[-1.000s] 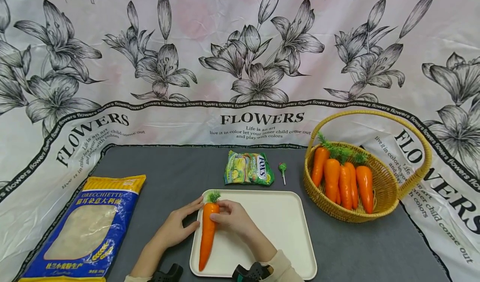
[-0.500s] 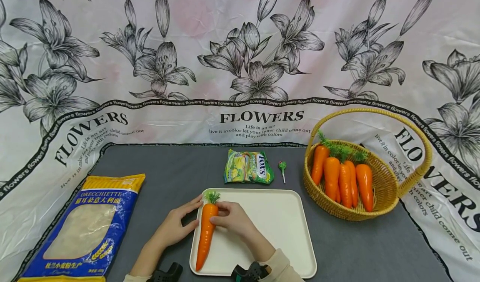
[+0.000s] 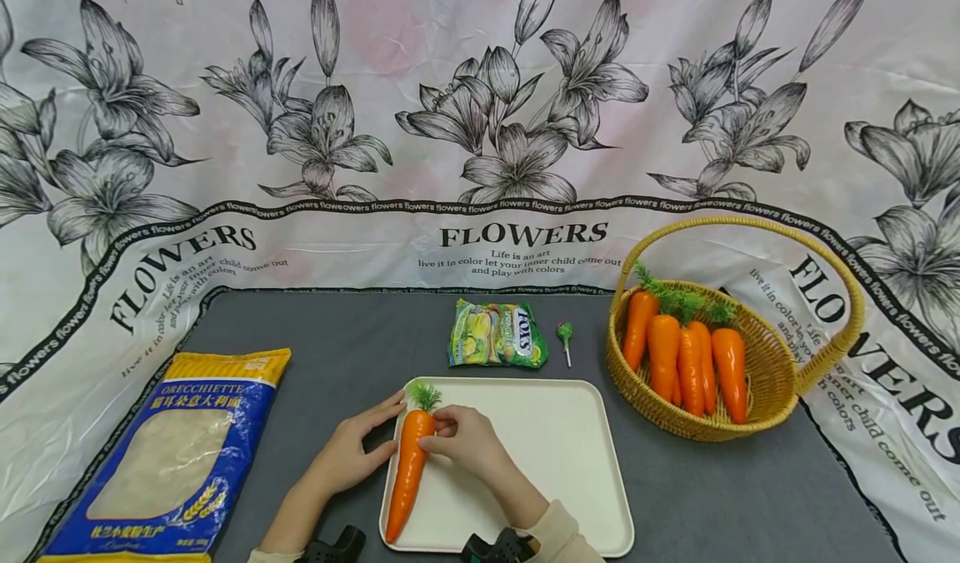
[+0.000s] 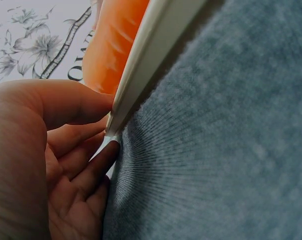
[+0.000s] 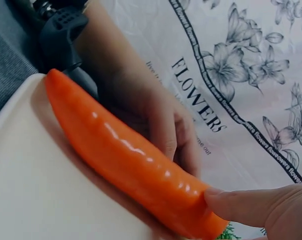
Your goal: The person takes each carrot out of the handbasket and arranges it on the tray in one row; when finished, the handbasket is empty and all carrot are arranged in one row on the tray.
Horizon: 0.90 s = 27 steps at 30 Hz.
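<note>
A carrot (image 3: 408,475) with a leafy green top lies along the left side of a cream rectangular tray (image 3: 540,463), tip toward the near left corner. In the head view my right hand (image 3: 472,446) holds it near its upper end, the thumb (image 5: 240,207) pressing on the orange skin. Its other fingertips are mostly hidden in the right wrist view. My left hand (image 3: 348,453) rests at the tray's left edge. The left wrist view has its thumb (image 4: 76,102) against the rim, close to the carrot, with the other fingers extended low beside the grey cloth.
A wicker basket (image 3: 776,405) of several carrots stands right of the tray. Behind the tray lie a green candy bag (image 3: 495,334) and a lollipop (image 3: 566,340). A blue and yellow pasta bag (image 3: 165,463) lies on the left. Flower-printed cloth hangs behind.
The carrot's lower tip has swung left toward the tray's near left corner, and its top has shifted slightly left and nearer. The right hand followed slightly; the left hand has stayed at the edge.
</note>
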{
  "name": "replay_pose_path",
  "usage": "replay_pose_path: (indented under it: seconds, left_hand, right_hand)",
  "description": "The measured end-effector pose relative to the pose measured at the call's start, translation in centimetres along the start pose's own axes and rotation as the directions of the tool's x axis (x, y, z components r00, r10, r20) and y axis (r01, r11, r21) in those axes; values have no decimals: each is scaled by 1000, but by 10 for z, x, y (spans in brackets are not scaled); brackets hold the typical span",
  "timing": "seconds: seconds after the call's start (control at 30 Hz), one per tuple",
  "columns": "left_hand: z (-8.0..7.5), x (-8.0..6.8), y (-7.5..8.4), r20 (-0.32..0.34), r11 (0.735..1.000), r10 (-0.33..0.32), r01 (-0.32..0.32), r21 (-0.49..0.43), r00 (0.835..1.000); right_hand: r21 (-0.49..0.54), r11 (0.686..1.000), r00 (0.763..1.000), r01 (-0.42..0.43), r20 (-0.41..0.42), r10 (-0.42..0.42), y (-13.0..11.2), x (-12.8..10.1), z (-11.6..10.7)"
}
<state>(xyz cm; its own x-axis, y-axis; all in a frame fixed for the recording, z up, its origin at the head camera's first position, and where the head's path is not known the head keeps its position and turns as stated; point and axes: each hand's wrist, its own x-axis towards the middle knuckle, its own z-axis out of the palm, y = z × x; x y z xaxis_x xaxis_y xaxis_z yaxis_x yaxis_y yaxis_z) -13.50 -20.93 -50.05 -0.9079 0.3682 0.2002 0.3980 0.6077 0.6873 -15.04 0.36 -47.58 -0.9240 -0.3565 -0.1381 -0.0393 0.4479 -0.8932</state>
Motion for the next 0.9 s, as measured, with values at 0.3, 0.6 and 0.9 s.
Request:
replay_pose_path:
  seconds: [0.3, 0.6, 0.9]
  left_hand:
    - [3, 1, -5, -8, 1000, 22, -22, 3, 1000]
    - [3, 0, -7, -10, 1000, 26, -26, 5, 1000]
    - [3, -1, -3, -16, 1000, 15, -15, 9, 1000]
  right_hand:
    - [-46, 999, 1000, -18, 25, 19, -4, -3, -8]
    - [-92, 996, 997, 15, 79, -7, -10, -7, -23]
    - [-87, 996, 997, 26, 81, -19, -7, -6, -42]
